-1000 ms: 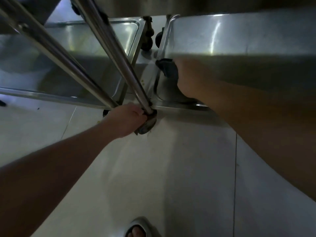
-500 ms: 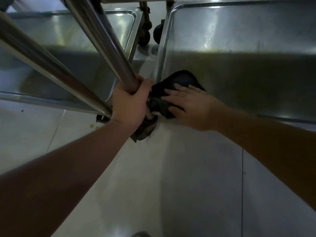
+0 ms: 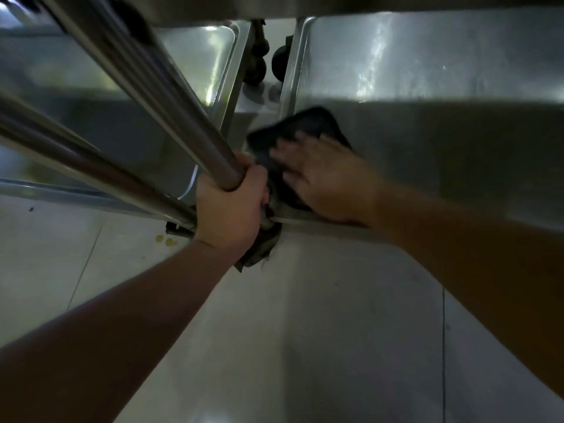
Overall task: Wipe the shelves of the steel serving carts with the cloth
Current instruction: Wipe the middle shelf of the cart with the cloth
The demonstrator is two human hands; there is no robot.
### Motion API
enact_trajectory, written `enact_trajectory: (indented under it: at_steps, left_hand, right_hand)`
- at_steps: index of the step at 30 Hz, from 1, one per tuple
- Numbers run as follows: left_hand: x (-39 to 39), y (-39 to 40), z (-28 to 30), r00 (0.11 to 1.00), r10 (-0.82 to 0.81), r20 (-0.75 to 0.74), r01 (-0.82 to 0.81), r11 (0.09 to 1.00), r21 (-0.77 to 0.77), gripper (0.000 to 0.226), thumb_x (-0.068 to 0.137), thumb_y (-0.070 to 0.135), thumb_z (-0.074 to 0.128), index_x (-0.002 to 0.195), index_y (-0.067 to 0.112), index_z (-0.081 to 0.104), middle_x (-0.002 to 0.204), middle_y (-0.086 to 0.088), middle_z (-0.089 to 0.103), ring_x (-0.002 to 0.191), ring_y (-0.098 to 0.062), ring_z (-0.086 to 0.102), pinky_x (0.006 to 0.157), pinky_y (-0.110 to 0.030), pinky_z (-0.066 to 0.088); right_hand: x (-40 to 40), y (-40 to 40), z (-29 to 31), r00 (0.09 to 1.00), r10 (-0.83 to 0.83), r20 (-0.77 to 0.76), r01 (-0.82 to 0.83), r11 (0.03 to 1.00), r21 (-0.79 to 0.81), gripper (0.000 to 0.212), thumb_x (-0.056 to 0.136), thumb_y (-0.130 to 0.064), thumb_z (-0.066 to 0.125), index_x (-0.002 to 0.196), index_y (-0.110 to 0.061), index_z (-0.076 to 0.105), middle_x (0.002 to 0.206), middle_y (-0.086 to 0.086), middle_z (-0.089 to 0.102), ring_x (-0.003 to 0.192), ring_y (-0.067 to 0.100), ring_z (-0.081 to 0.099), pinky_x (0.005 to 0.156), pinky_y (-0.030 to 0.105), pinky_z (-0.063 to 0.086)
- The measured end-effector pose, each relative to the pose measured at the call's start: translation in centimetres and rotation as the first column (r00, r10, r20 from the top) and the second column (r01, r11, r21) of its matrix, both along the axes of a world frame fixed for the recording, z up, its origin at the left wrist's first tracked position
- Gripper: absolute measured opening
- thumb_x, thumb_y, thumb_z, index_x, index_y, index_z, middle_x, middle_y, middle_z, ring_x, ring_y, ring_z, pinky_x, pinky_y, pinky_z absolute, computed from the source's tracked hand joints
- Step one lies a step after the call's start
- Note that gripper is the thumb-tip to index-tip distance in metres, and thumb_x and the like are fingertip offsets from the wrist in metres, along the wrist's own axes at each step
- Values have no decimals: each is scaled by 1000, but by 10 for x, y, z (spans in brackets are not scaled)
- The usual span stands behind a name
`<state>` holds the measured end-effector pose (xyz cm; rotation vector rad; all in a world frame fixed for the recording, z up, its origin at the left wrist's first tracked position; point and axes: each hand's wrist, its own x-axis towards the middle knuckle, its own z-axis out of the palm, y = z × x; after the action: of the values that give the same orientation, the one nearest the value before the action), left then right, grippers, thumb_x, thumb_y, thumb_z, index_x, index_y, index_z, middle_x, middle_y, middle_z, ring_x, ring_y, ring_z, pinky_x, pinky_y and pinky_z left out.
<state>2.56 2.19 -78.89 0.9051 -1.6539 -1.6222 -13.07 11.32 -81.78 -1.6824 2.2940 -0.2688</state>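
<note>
A dark cloth (image 3: 308,126) lies in the near left corner of the right cart's bottom steel shelf (image 3: 442,87). My right hand (image 3: 323,175) presses flat on the cloth with its fingers spread, slightly blurred. My left hand (image 3: 229,206) grips the lower end of the cart's steel upright tube (image 3: 158,90), right beside the cloth. Part of the cloth is hidden under my right palm.
A second steel cart's bottom shelf (image 3: 100,123) sits to the left, with a second steel tube (image 3: 76,163) crossing in front of it. Dark caster wheels (image 3: 259,59) show in the gap between the carts. A caster bracket (image 3: 259,248) sits under my left hand. Pale floor tiles (image 3: 305,331) fill the foreground.
My left hand slid up the upright tube from the corner caster. My right hand drew the cloth back toward the near left corner and now lies flat on it.
</note>
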Motion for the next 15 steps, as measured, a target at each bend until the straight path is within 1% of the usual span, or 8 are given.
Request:
enact_trajectory:
  at_steps: [2, 4, 5, 7, 9, 10, 13, 15]
  left_hand:
    - [-2, 2, 1, 999, 16, -39, -14, 999, 35, 18, 79, 0, 61, 68, 10, 51, 53, -3, 51, 51, -18, 49, 52, -28, 44]
    - [-2, 2, 1, 999, 10, -38, -8, 999, 48, 22, 80, -3, 60, 67, 11, 50, 53, -3, 49, 49, -17, 47, 49, -27, 41]
    - [-1, 2, 1, 1000, -2, -26, 3, 999, 45, 26, 83, -5, 59, 66, 12, 50, 53, -2, 50, 49, -16, 47, 48, -27, 40]
    - [0, 1, 0, 1000, -23, -5, 23, 999, 32, 35, 89, -10, 58, 64, 14, 51, 53, 1, 51, 48, -14, 49, 47, -26, 41]
    - [2, 0, 0, 1000, -28, 13, 28, 1000, 10, 38, 90, -11, 58, 65, 16, 51, 53, 3, 51, 49, -12, 50, 48, -24, 43]
    - [3, 0, -1, 999, -31, 17, 31, 1000, -2, 37, 91, -12, 58, 66, 16, 50, 54, 5, 50, 49, -11, 50, 49, -24, 44]
    - [5, -2, -2, 997, -76, 17, 76, 997, 4, 33, 92, -11, 57, 71, 13, 49, 55, 5, 49, 50, -11, 49, 49, -23, 44]
    - [7, -4, -2, 996, -93, -2, 93, 995, 32, 32, 91, -9, 56, 70, 13, 48, 54, 4, 47, 48, -12, 47, 46, -26, 41]
  right_hand:
    - [8, 35, -1, 988, 139, 70, -138, 990, -16, 57, 105, -54, 23, 159, -37, 33, 166, -17, 27, 157, 8, 12, 125, 31, 4]
    - [-18, 49, -4, 987, 146, 67, -146, 989, -9, 60, 102, -55, 28, 155, -33, 43, 163, -13, 36, 156, 12, 20, 124, 32, 8]
    - [-38, 46, -6, 996, 79, 40, -78, 997, -24, 58, 103, -51, 35, 154, -27, 46, 162, -5, 40, 155, 19, 25, 124, 36, 13]
    - [-82, 23, -5, 989, -147, -12, 147, 988, -43, 54, 106, -41, 41, 155, -17, 45, 162, 8, 40, 153, 32, 30, 123, 46, 19]
    - [-119, -11, 1, 936, -353, 1, 353, 936, 4, 57, 108, -43, 36, 159, -19, 35, 167, 8, 31, 155, 35, 23, 124, 53, 16]
    - [-131, -28, 5, 910, -414, 13, 413, 910, 35, 59, 108, -45, 33, 161, -21, 29, 169, 7, 25, 156, 34, 17, 125, 55, 13]
    - [-143, -77, 12, 869, -494, 16, 487, 861, 145, 63, 106, -43, 28, 165, -25, 16, 173, -1, 7, 159, 31, 1, 126, 57, 4]
    - [-137, -102, 17, 868, -497, 16, 484, 852, 199, 63, 105, -36, 30, 165, -26, 14, 173, -2, 3, 159, 31, -4, 126, 59, 1]
